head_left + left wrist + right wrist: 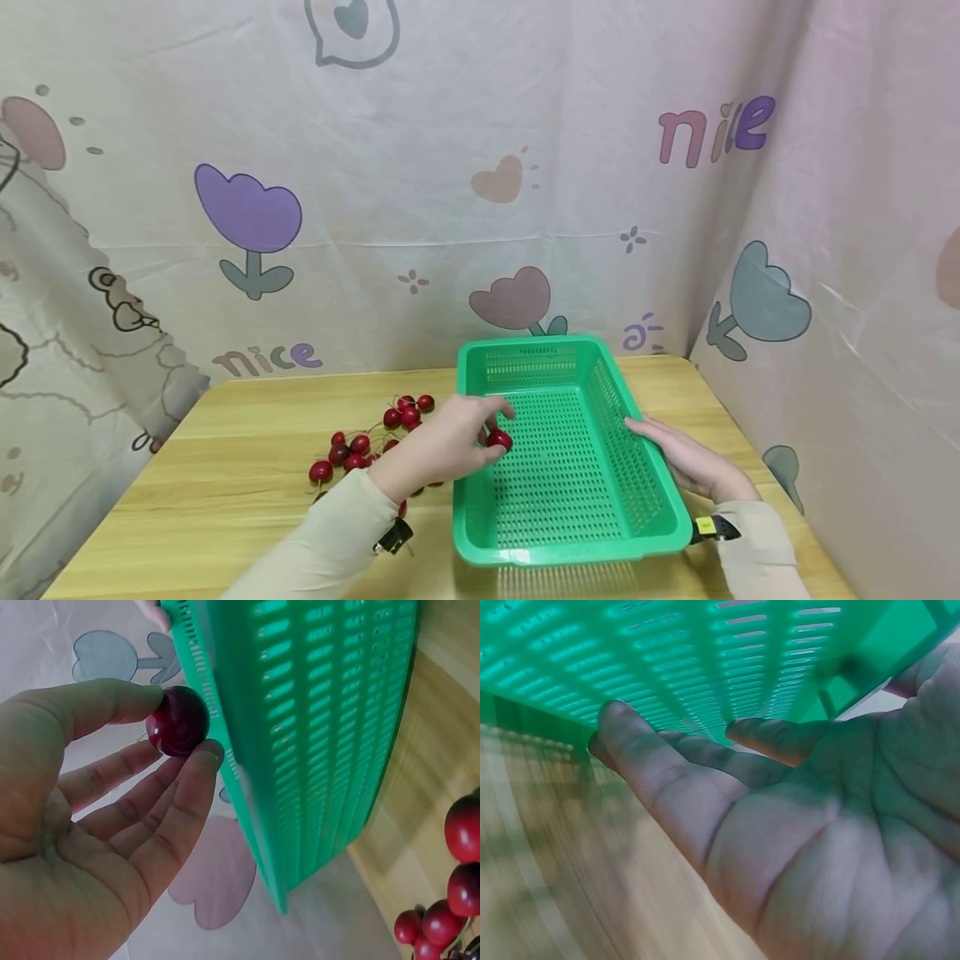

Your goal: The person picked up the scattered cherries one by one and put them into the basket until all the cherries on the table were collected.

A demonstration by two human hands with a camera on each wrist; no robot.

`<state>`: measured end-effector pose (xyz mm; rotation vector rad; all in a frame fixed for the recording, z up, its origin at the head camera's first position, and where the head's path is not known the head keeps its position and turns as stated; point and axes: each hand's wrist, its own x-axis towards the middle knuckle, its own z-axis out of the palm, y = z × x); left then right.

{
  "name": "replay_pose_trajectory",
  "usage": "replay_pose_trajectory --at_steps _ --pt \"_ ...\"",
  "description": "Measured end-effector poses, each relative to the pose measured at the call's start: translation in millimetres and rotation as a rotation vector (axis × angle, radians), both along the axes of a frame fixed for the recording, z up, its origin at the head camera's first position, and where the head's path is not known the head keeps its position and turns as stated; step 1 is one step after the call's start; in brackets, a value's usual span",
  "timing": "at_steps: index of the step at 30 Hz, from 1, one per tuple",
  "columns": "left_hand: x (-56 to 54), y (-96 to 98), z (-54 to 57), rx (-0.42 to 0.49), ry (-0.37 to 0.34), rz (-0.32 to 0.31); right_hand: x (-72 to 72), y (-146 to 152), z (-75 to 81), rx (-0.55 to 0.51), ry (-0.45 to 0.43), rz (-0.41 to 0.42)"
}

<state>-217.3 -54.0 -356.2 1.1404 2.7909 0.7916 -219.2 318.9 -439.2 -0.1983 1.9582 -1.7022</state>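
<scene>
Over the left rim of a green plastic basket point(570, 550), my left hand point(448, 435) pinches a dark red cherry point(500, 441) between thumb and fingertips. The left wrist view shows this cherry point(178, 721) close up, just beside the basket's rim. At the basket's right side, my right hand point(693, 463) holds the wall, thumb at the rim and fingers beneath. In the right wrist view those fingers point(656, 761) lie along the slotted outer wall. The basket's perforated floor shows bare in the head view.
Several loose cherries point(360, 444), some with stems, lie on the wooden table point(247, 467) left of the basket, partly hidden behind the left forearm. A printed cloth point(420, 200) hangs behind the table and along its sides.
</scene>
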Motion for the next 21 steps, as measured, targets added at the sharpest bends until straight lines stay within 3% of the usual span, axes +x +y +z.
replay_pose_trajectory --at_steps 7,21 --pt "0.5 10.6 -7.4 -0.035 0.006 -0.054 -0.7 3 -2.8 -0.019 0.003 0.013" --pt "6.1 21.8 -17.3 -0.157 -0.026 -0.058 -0.5 2 -2.3 0.019 0.004 -0.012"
